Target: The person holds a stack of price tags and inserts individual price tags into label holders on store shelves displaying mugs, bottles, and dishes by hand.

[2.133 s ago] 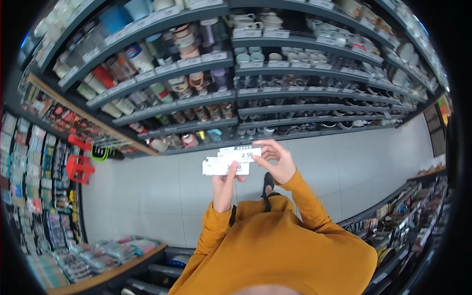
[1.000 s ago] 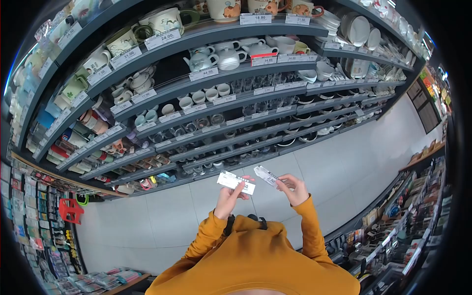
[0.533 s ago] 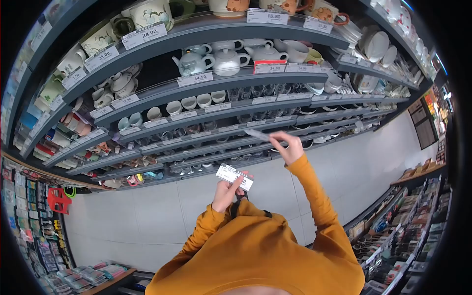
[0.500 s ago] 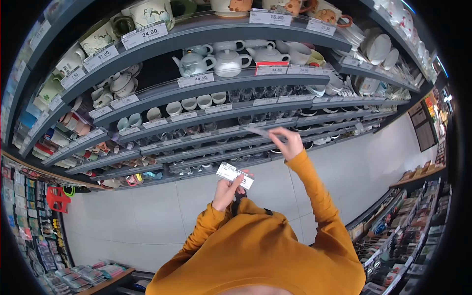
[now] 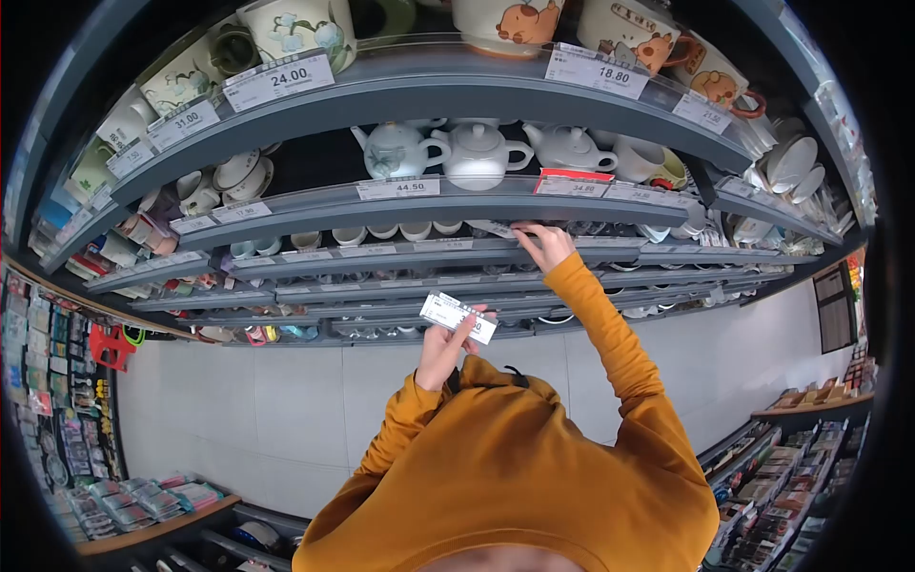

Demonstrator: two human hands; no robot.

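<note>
Label (image 5: 488, 227) | right hand (image 5: 547, 248) | long axis near-level, free end pointing left

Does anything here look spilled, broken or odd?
Nothing looks spilled or broken that I can make out. One price tag stands out: it is topped with red, below the rightmost teapot, while the neighbouring tags along that shelf edge are white.

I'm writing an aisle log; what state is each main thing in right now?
Left hand: closed, gripping.
White rectangular price label: held, price partly thumb-covered.
Right hand: pinching.
Thin pale label strip: pinched, tilted; shelf contact unclear.
Glossy white round teapot: upright, lidded.
Red-topped white shelf tag: mounted on shelf edge, reading 34.80.
</note>
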